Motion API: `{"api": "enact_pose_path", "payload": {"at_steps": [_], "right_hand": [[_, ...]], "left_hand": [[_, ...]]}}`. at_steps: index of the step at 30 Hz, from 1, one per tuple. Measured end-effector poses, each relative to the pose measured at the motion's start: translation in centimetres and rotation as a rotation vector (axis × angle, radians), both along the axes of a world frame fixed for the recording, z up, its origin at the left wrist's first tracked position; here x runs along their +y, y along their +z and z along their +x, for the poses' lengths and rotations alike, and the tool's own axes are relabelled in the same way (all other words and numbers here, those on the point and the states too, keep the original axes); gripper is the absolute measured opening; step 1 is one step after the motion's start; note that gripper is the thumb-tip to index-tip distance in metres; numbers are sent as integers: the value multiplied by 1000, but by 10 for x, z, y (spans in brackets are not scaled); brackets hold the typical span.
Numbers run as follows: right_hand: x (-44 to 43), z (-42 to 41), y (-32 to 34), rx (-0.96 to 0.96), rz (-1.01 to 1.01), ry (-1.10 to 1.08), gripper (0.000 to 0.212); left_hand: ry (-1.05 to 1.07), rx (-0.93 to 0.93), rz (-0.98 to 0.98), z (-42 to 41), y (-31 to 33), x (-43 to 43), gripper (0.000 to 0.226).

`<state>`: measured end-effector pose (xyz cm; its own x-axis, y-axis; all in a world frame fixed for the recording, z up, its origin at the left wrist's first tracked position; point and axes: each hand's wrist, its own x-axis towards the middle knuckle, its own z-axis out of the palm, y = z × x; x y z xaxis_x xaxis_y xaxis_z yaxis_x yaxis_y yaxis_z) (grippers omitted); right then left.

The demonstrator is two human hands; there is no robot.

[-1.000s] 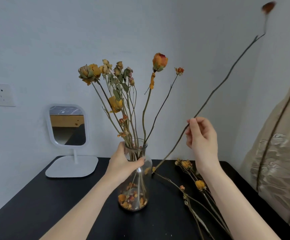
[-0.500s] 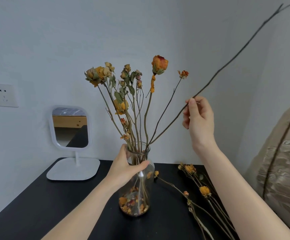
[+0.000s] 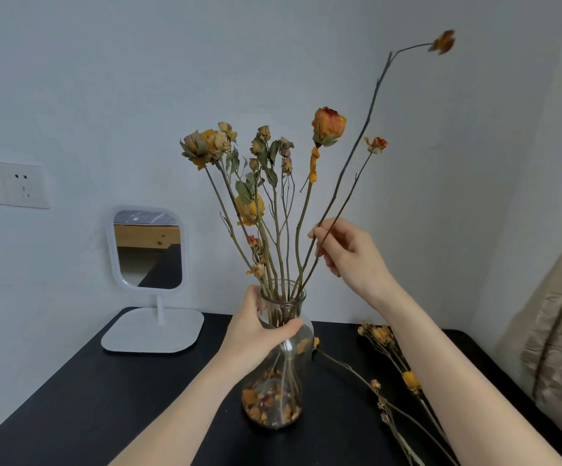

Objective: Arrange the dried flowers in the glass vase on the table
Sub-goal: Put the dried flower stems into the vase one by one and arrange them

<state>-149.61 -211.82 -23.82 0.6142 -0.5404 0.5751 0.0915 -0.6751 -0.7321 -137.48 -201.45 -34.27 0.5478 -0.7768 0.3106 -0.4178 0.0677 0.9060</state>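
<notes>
1. Glass vase point(image 3: 277, 368) — upright on the black counter point(image 3: 104, 398); left hand point(image 3: 256, 331) wrapped around its neck.
2. Long stem point(image 3: 363, 136) — pinched in right hand point(image 3: 346, 253); axis slants up-right, foot at the vase mouth, apparently just inside.

A: Anything lost at the edges?
B: The loose dried stems point(image 3: 407, 418) run off the bottom edge, and the wall socket point(image 3: 7, 183) is cut at the left.
A: The long stem's bloom point(image 3: 443, 42)?
B: Blurred, possibly a rosebud.
</notes>
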Motion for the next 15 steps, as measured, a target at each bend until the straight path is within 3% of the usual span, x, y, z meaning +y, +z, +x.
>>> {"api": "enact_pose_path", "payload": {"at_steps": [3,6,8,11,15], "right_hand": [[-2,1,-2,73,-49,42,18],[-2,3,-4,313,-166,86,19],[-3,4,-6,377,-169,109,17],[-3,6,-2,283,-60,129,8],[0,10,12,76,52,153,13]], "left_hand": [[4,-1,-4,0,-1,0,50],[7,-1,-9,0,-1,1,50],[8,1,-10,0,-2,0,50],[4,5,-11,1,-2,0,51],[-3,7,-3,2,-3,0,52]]}}
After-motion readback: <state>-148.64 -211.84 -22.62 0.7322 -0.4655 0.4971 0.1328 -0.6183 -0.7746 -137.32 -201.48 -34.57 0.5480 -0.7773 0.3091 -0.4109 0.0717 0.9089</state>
